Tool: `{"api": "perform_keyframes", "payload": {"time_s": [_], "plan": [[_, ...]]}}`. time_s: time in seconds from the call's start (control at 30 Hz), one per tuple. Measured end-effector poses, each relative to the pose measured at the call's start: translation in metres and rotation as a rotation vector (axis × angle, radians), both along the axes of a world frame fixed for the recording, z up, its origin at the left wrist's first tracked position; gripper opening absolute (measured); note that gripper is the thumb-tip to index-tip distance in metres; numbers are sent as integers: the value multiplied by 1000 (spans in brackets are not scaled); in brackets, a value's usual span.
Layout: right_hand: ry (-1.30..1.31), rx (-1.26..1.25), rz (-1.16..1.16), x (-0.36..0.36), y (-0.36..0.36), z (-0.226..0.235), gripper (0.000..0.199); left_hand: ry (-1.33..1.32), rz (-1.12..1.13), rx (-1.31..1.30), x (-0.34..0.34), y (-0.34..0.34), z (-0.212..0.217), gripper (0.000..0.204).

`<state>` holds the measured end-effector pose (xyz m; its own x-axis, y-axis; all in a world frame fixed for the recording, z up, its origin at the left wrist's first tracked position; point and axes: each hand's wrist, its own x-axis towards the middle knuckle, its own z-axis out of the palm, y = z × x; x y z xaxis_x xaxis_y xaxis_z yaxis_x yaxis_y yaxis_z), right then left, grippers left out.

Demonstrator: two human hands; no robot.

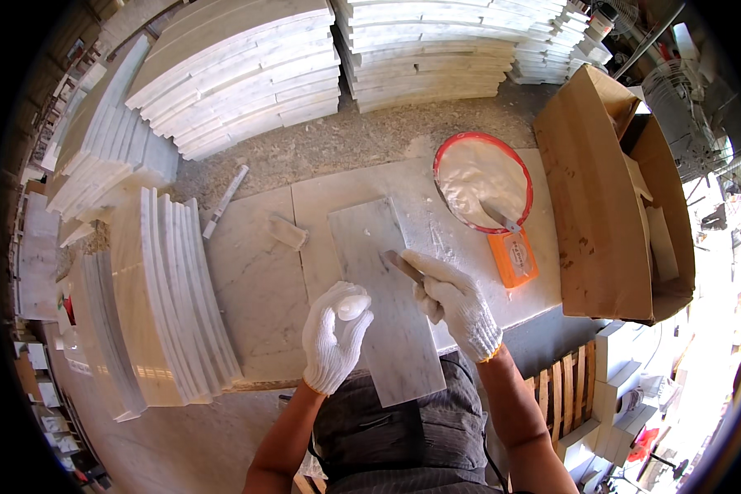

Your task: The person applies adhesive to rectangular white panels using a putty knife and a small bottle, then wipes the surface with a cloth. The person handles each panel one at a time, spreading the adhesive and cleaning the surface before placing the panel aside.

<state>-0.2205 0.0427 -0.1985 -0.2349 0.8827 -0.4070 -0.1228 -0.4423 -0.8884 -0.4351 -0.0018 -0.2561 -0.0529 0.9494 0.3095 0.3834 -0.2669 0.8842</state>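
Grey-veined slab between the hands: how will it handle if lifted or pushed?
Likely stiff: the grey-veined slab shows no visible sag, though its near end appears to overhang the worktop. Probably heavy and brittle, as the veining suggests marble. Flat and broad, it should slide rather than roll, but might tip if pushed nearer the wearer.

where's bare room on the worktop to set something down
The widest bare patch lies between the upright marble slabs and the left hand, below the marble offcut. A narrower gap runs between the right hand and the orange package. It's crowded around the red-rimmed tub, with that package close by, and between the hands, where a marble strip lies.
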Motion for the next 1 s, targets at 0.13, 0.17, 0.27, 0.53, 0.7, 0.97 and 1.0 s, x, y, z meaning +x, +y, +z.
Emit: {"api": "perform_keyframes", "payload": {"time_s": [0.13, 0.17, 0.27, 0.53, 0.7, 0.97, 1.0], "plan": [[-217, 180, -26, -13, 5, -1, 40, 22, -4, 33, 0, 2, 0, 36], [-341, 364, -20, -16, 6, -9, 39, 24, -8, 39, 0, 3, 0, 35], [-570, 618, -14, -16, 11, -18, 39, 25, -9, 36, 1, 4, 2, 35], [-866, 755, 85, -27, 25, -5, 39, 6, 1, 25, 1, 3, 0, 36], [-922, 733, 113, -33, 30, -10, 41, 0, 13, 14, 1, 3, 0, 37], [-985, 770, 107, -41, 37, -14, 42, 17, -14, -2, 0, 2, 0, 31], [-994, 764, 101, -41, 37, -14, 43, 11, -13, -5, 0, 2, 0, 31]]}}
